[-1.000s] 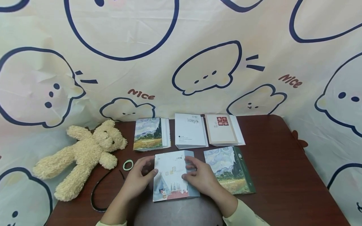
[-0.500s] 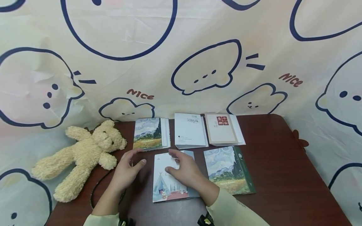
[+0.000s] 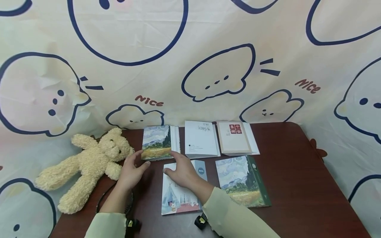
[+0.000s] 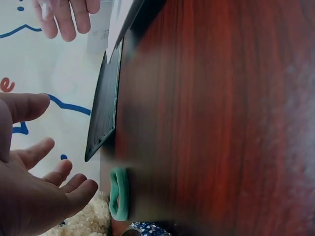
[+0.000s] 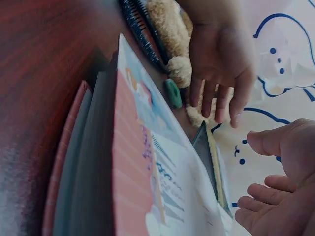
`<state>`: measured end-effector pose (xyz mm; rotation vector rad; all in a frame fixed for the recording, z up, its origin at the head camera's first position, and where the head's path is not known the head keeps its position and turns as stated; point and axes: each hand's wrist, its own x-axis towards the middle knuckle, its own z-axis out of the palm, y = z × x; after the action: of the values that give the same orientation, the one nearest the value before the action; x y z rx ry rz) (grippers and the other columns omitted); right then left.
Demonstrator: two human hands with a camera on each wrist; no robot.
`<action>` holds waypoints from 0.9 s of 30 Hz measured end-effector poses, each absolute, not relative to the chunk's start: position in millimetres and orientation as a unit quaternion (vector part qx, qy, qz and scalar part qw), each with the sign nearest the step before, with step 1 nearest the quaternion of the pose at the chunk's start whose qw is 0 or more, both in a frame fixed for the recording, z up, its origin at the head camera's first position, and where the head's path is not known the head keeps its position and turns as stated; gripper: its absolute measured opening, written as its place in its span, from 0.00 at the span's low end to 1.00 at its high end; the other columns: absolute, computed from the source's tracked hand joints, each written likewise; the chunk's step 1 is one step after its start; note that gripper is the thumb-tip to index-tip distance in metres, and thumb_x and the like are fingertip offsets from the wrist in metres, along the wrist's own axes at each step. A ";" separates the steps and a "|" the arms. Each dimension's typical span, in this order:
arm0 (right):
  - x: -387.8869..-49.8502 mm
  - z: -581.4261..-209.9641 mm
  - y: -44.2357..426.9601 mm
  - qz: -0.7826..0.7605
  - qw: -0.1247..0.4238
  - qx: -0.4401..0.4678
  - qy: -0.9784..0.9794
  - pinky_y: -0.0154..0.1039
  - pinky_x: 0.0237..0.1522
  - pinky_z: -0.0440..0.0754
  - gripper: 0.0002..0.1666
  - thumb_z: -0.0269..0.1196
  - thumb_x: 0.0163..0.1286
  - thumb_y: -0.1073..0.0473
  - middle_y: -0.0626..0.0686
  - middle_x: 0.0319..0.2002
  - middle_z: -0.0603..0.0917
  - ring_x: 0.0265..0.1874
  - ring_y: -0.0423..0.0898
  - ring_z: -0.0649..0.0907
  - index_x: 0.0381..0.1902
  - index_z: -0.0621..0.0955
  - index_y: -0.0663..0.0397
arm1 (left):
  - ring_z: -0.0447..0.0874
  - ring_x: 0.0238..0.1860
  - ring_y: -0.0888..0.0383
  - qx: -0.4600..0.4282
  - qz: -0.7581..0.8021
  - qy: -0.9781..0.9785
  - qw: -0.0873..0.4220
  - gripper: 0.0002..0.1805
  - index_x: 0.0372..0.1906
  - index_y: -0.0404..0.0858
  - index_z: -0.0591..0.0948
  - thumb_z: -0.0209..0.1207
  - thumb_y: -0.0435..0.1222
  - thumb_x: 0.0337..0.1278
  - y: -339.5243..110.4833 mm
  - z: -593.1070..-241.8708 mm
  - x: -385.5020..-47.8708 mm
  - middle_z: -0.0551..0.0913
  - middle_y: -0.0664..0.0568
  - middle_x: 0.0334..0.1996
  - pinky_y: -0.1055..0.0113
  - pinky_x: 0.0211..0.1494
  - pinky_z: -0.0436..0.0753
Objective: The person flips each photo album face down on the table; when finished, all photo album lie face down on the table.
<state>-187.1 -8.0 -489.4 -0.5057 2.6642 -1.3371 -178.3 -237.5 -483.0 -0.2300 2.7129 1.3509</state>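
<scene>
My left hand (image 3: pixel 131 172) hovers by the lower left corner of the back-left photo album (image 3: pixel 156 142), which has a painted landscape cover. Its fingers are spread and relaxed. My right hand (image 3: pixel 184 172) reaches over the white photo album with a tent drawing (image 3: pixel 175 198), its fingertips near the painted album's lower right corner; contact cannot be told. In the left wrist view the painted album (image 4: pixel 104 105) stands apart from the left fingers. The right wrist view has the tent album (image 5: pixel 142 167) below the right hand (image 5: pixel 285 191), which holds nothing.
A cream teddy bear (image 3: pixel 95 165) lies at the left. Near it are a green hair tie (image 4: pixel 119 194) and a dark glittery headband (image 5: pixel 142 34). A white album (image 3: pixel 200 138), a beige-framed album (image 3: pixel 235 137) and a green-spined landscape album (image 3: pixel 242 181) lie on the brown table (image 3: pixel 303 185).
Both hands have let go of the tent album's sides. They moved left and away from the body, to the back-left landscape album. The tent album stays flat in its place.
</scene>
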 end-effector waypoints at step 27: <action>-237.3 -507.3 -40.8 -0.349 0.077 -0.145 0.923 0.50 0.76 0.64 0.49 0.68 0.71 0.44 0.60 0.78 0.64 0.78 0.57 0.62 0.80 0.62 0.62 | 0.59 0.76 0.33 -0.118 0.471 0.869 0.092 0.45 0.84 0.38 0.48 0.58 0.44 0.74 -244.0 -489.1 -206.6 0.55 0.31 0.79 0.37 0.69 0.71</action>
<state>-237.3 -40.8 -507.3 -0.4348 2.7644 -1.0468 -206.6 -244.0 -489.1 -0.3500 2.5823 1.3986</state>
